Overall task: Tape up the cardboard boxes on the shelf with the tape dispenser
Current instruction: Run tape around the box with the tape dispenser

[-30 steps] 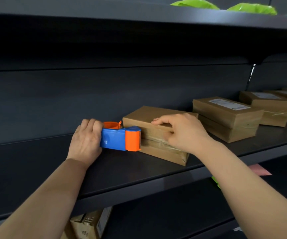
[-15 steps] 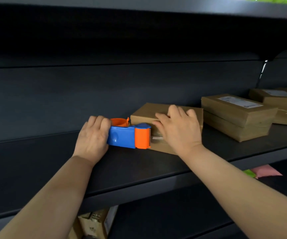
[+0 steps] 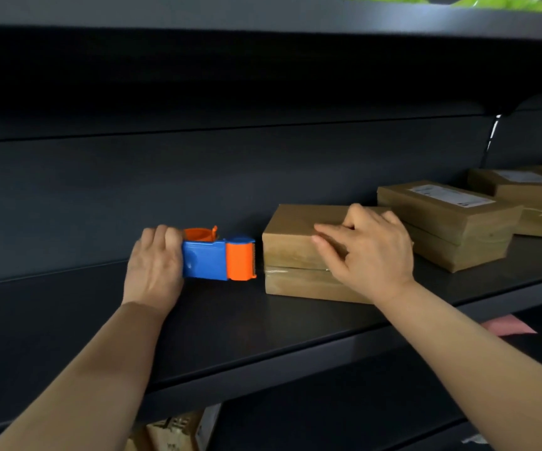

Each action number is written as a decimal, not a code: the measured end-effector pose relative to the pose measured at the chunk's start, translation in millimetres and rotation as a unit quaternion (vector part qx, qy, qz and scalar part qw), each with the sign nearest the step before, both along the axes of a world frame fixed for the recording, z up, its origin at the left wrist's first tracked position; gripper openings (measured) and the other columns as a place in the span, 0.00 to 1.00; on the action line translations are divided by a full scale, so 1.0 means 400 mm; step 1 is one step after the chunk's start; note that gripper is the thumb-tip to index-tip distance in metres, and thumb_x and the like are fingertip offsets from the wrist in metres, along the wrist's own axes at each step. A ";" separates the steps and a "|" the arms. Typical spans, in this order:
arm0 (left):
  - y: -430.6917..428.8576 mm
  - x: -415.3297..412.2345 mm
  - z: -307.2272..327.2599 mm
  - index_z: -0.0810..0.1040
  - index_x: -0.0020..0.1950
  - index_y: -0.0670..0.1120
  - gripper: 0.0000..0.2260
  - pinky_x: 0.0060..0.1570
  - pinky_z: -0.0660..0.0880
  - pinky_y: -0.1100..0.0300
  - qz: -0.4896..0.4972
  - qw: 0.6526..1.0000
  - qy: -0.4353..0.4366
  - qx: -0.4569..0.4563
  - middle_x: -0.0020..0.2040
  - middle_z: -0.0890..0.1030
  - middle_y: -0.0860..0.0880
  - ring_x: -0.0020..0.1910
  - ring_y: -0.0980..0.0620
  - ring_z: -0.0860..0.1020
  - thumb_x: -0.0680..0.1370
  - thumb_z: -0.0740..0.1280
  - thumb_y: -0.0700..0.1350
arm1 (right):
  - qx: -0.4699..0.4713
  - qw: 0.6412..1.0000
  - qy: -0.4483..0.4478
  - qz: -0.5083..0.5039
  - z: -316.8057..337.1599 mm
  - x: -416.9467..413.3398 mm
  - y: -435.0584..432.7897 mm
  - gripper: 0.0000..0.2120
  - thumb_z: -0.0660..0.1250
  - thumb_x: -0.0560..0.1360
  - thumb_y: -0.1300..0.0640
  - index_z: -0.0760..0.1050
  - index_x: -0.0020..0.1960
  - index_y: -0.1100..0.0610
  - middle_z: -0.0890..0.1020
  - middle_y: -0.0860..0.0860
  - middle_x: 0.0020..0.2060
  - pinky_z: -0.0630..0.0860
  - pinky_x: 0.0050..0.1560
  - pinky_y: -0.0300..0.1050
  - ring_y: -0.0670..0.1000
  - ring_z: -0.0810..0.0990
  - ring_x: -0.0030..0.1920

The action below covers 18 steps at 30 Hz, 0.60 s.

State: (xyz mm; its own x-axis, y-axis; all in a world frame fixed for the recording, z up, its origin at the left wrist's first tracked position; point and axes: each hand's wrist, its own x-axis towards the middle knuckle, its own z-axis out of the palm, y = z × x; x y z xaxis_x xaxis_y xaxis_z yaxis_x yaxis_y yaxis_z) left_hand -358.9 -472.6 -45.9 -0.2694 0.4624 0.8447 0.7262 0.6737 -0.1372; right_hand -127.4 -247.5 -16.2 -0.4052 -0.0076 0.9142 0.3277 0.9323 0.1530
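Since half a second ago the dispenser (image 3: 219,258) has drawn back toward 9 o'clock, so its orange head no longer touches the box (image 3: 295,249); a narrow gap shows between them. The right hand (image 3: 372,252) has slid toward 3 o'clock along the box and uncovered its left end.

The left hand (image 3: 155,266) grips the blue rear of the dispenser, fingers curled over its top. The dispenser lies on the shelf (image 3: 237,323) at 9 o'clock of the box, serrated edge facing it. A clear strip of tape (image 3: 276,271) lies along the box's front seam, starting at its left corner.

The right hand holds nothing: its fingers lie fairly straight, pointing toward 9 o'clock, pressed against the box's front face and top edge. The box sits flat on the shelf, near the back wall.

At 3 o'clock of it is a second box (image 3: 448,222) with a white label, and beyond that a third box (image 3: 529,196). Green bags (image 3: 497,2) show on the top shelf at 1 o'clock.
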 end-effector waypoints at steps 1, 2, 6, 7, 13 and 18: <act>0.011 0.011 0.003 0.72 0.45 0.36 0.18 0.37 0.73 0.45 0.014 1.000 0.012 -0.007 0.39 0.73 0.37 0.39 0.37 0.72 0.59 0.69 0.25 | -0.009 1.000 -0.005 -0.002 0.002 0.001 -0.002 0.15 0.66 0.76 0.42 0.85 0.50 0.50 0.73 0.49 0.35 0.69 0.39 0.48 0.51 0.75 0.34; 0.023 0.025 0.006 0.72 0.45 0.36 0.16 0.37 0.73 0.46 0.025 0.999 0.024 -0.017 0.39 0.73 0.37 0.38 0.37 0.72 0.60 0.68 0.26 | -0.025 0.999 -0.016 -0.012 0.009 0.002 -0.007 0.17 0.64 0.76 0.40 0.85 0.49 0.50 0.74 0.49 0.35 0.70 0.40 0.48 0.51 0.76 0.35; 0.036 0.051 0.012 0.70 0.45 0.38 0.14 0.38 0.73 0.45 0.034 0.998 0.046 -0.031 0.39 0.72 0.38 0.38 0.37 0.72 0.63 0.65 0.28 | -0.034 0.990 -0.046 -0.128 0.060 -0.035 -0.058 0.24 0.56 0.79 0.39 0.82 0.43 0.55 0.78 0.52 0.39 0.66 0.47 0.51 0.52 0.77 0.39; 0.034 0.050 0.013 0.70 0.45 0.39 0.14 0.38 0.73 0.45 0.029 0.998 0.045 -0.028 0.39 0.72 0.38 0.38 0.37 0.72 0.63 0.65 0.28 | -0.030 0.990 -0.036 -0.130 0.067 -0.057 -0.080 0.23 0.55 0.79 0.40 0.80 0.42 0.56 0.78 0.52 0.39 0.65 0.47 0.52 0.53 0.76 0.39; 0.030 0.053 -0.002 0.71 0.45 0.39 0.18 0.38 0.75 0.49 -0.024 0.999 -0.023 -0.023 0.39 0.73 0.40 0.37 0.39 0.73 0.58 0.65 0.26 | 0.013 0.996 -0.056 -0.070 -0.051 -0.160 -0.096 0.18 0.58 0.78 0.44 0.78 0.57 0.55 0.77 0.52 0.43 0.64 0.48 0.51 0.55 0.77 0.42; 0.000 0.049 -0.005 0.73 0.49 0.40 0.22 0.43 0.75 0.52 -0.094 0.985 -0.133 -0.062 0.44 0.76 0.42 0.44 0.39 0.76 0.59 0.70 0.26 | 0.002 0.998 -0.068 -0.007 -0.036 -0.131 -0.061 0.16 0.58 0.77 0.46 0.78 0.58 0.51 0.78 0.50 0.46 0.62 0.49 0.49 0.53 0.77 0.45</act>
State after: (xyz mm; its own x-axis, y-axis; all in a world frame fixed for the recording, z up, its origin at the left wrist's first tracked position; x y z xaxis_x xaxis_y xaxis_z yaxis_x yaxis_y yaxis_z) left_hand -339.3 -472.7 -47.7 -0.3735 0.6208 0.6892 0.8577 0.5142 0.0016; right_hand -179.8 -271.8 -30.7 -0.5252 -0.0049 0.8510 0.3169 0.9269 0.2009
